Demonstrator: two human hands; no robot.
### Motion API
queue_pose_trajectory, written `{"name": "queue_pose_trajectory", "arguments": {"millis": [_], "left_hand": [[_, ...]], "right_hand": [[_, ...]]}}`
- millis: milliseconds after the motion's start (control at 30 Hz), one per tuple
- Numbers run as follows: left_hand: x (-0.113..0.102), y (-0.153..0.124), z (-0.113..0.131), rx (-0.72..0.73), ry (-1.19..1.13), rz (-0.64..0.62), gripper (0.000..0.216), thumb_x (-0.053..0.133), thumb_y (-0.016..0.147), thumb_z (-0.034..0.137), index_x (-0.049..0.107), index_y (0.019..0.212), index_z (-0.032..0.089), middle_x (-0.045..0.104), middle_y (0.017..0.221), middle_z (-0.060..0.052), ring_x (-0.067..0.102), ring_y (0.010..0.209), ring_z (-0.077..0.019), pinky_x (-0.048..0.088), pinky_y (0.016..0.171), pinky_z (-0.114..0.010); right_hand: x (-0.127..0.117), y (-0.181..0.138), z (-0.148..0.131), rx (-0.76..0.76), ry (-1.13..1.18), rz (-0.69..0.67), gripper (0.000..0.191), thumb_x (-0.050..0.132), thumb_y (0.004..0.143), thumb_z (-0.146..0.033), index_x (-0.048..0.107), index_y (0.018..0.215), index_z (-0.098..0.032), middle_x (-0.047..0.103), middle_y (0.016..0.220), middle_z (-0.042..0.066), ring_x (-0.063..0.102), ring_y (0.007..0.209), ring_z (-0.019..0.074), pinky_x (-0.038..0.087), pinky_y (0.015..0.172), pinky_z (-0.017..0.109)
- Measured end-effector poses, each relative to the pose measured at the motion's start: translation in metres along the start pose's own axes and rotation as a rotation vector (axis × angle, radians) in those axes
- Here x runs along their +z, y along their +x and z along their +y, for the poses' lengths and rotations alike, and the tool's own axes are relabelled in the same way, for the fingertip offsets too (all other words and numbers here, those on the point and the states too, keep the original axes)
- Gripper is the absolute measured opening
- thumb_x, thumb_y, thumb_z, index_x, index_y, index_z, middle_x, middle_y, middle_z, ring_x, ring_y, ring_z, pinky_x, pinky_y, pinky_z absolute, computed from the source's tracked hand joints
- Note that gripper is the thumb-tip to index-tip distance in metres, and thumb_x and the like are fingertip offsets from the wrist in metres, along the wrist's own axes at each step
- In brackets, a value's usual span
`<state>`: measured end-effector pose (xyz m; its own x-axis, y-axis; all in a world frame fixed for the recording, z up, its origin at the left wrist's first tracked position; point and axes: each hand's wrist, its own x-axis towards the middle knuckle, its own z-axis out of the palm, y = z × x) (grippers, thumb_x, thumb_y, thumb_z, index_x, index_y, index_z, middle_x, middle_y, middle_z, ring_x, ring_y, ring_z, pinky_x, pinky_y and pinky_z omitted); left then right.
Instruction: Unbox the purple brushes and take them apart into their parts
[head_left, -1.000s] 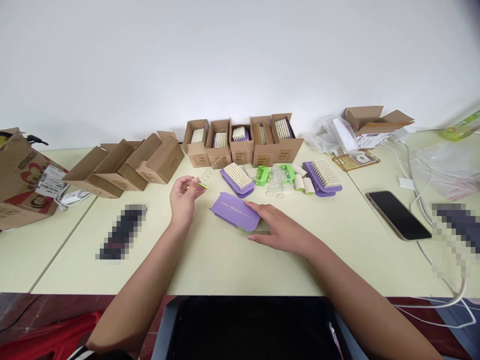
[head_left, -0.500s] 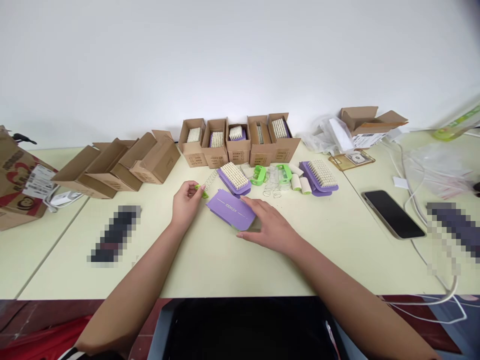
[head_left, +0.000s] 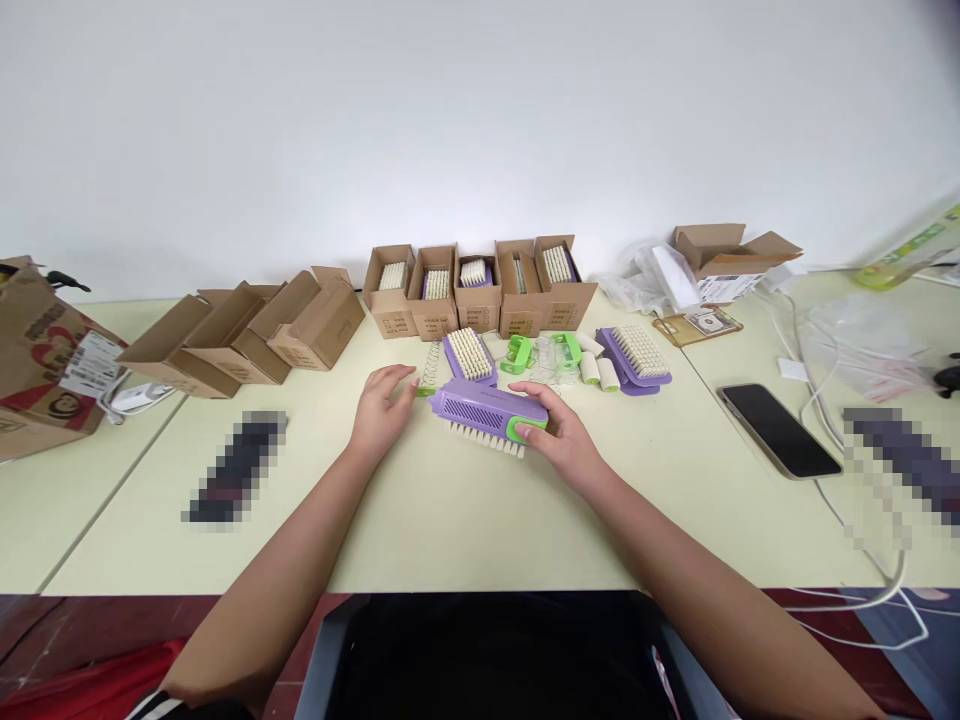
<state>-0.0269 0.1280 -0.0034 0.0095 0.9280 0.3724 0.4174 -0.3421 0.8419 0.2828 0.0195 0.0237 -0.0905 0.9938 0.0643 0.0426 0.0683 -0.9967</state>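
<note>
A purple brush (head_left: 484,412) lies on its side between my hands, with a slotted purple back, cream bristles facing me and a green end cap (head_left: 525,430). My right hand (head_left: 559,432) is shut around that capped end. My left hand (head_left: 382,412) pinches a small green plastic piece (head_left: 424,392) against the brush's left end. Behind the brush, a coiled metal spring (head_left: 430,364) lies near a second purple brush (head_left: 469,355). Green clips (head_left: 517,353) and clear plastic parts (head_left: 547,356) sit further right.
Several open cardboard boxes of brushes (head_left: 480,288) line the table's back edge. White rolls (head_left: 596,370) and a third purple brush (head_left: 634,358) lie to the right. Flattened cartons (head_left: 247,340) are at left, and a smartphone (head_left: 778,430) lies at right.
The flat purple piece with printed lettering has turned over and now shows its slotted side and bristles. My hands have moved closer together, and the green piece has come to the brush's left end.
</note>
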Motion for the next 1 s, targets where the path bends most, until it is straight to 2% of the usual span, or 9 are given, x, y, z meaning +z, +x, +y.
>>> {"name": "queue_pose_trajectory", "arguments": {"millis": [67, 133, 167, 300, 367, 500, 633, 800, 1000], "left_hand": [[-0.003, -0.005, 0.014, 0.072, -0.012, 0.078, 0.031, 0.076, 0.098, 0.052, 0.085, 0.112, 0.026, 0.077, 0.125, -0.013, 0.064, 0.131, -0.0323, 0.047, 0.123, -0.051], [-0.003, -0.012, 0.032, 0.08, -0.096, 0.058, 0.035, 0.073, 0.101, 0.056, 0.084, 0.113, 0.025, 0.076, 0.124, -0.013, 0.066, 0.127, -0.0313, 0.049, 0.121, -0.049], [-0.001, -0.015, 0.043, 0.059, -0.166, -0.004, 0.039, 0.072, 0.102, 0.059, 0.084, 0.117, 0.025, 0.076, 0.126, -0.013, 0.068, 0.126, -0.0312, 0.052, 0.118, -0.047], [0.013, -0.024, 0.078, -0.1, -0.43, -0.411, 0.068, 0.083, 0.092, 0.066, 0.071, 0.148, 0.029, 0.071, 0.145, -0.015, 0.07, 0.129, -0.0346, 0.062, 0.1, -0.042], [0.02, -0.022, 0.085, -0.159, -0.465, -0.506, 0.072, 0.091, 0.085, 0.061, 0.072, 0.146, 0.031, 0.072, 0.144, -0.013, 0.073, 0.12, -0.0329, 0.063, 0.092, -0.039], [0.028, -0.016, 0.082, -0.203, -0.488, -0.426, 0.057, 0.097, 0.08, 0.052, 0.078, 0.127, 0.028, 0.074, 0.129, -0.009, 0.072, 0.102, -0.026, 0.06, 0.083, -0.034], [0.027, -0.019, 0.072, -0.184, -0.49, -0.325, 0.053, 0.097, 0.079, 0.051, 0.078, 0.122, 0.026, 0.073, 0.123, -0.008, 0.069, 0.1, -0.0249, 0.058, 0.082, -0.033], [0.024, -0.025, 0.068, -0.193, -0.468, -0.325, 0.053, 0.097, 0.078, 0.051, 0.078, 0.123, 0.028, 0.072, 0.117, -0.007, 0.066, 0.095, -0.0236, 0.057, 0.078, -0.031], [0.028, -0.026, 0.065, -0.185, -0.48, -0.337, 0.054, 0.097, 0.078, 0.05, 0.078, 0.124, 0.028, 0.071, 0.117, -0.007, 0.065, 0.095, -0.0235, 0.057, 0.078, -0.031]], "right_hand": [[-0.003, 0.002, -0.002, -0.01, 0.027, 0.022, 0.057, 0.077, 0.089, -0.05, 0.063, 0.14, -0.029, 0.068, 0.135, 0.008, 0.068, 0.115, 0.0307, 0.059, 0.097, 0.045], [-0.006, 0.002, -0.004, -0.001, 0.032, 0.017, 0.057, 0.076, 0.089, -0.052, 0.063, 0.14, -0.03, 0.068, 0.135, 0.008, 0.068, 0.113, 0.0311, 0.06, 0.096, 0.046], [-0.008, 0.002, -0.005, 0.003, 0.028, 0.003, 0.058, 0.076, 0.089, -0.052, 0.062, 0.142, -0.03, 0.068, 0.133, 0.008, 0.069, 0.112, 0.0311, 0.06, 0.095, 0.046], [-0.012, 0.0, -0.007, -0.019, -0.009, -0.054, 0.065, 0.077, 0.089, -0.054, 0.06, 0.146, -0.031, 0.067, 0.13, 0.008, 0.068, 0.115, 0.0317, 0.06, 0.096, 0.046], [-0.012, -0.001, -0.005, -0.036, -0.026, -0.05, 0.066, 0.078, 0.089, -0.054, 0.058, 0.147, -0.031, 0.066, 0.135, 0.009, 0.066, 0.121, 0.0324, 0.06, 0.1, 0.047], [-0.01, 0.001, -0.001, -0.037, -0.016, -0.023, 0.071, 0.079, 0.092, -0.055, 0.052, 0.154, -0.032, 0.063, 0.145, 0.011, 0.064, 0.129, 0.0325, 0.059, 0.105, 0.048], [-0.009, 0.004, 0.001, 0.048, -0.025, -0.058, 0.072, 0.085, 0.091, -0.057, 0.053, 0.151, -0.033, 0.064, 0.148, 0.01, 0.065, 0.131, 0.0319, 0.059, 0.107, 0.048], [-0.01, 0.009, 0.001, 0.147, 0.034, -0.132, 0.063, 0.087, 0.089, -0.059, 0.062, 0.14, -0.029, 0.072, 0.14, 0.009, 0.07, 0.124, 0.0322, 0.062, 0.1, 0.047], [-0.018, 0.011, 0.003, 0.125, 0.015, -0.179, 0.061, 0.088, 0.089, -0.055, 0.062, 0.136, -0.028, 0.071, 0.136, 0.008, 0.071, 0.118, 0.0299, 0.062, 0.093, 0.042]]}}
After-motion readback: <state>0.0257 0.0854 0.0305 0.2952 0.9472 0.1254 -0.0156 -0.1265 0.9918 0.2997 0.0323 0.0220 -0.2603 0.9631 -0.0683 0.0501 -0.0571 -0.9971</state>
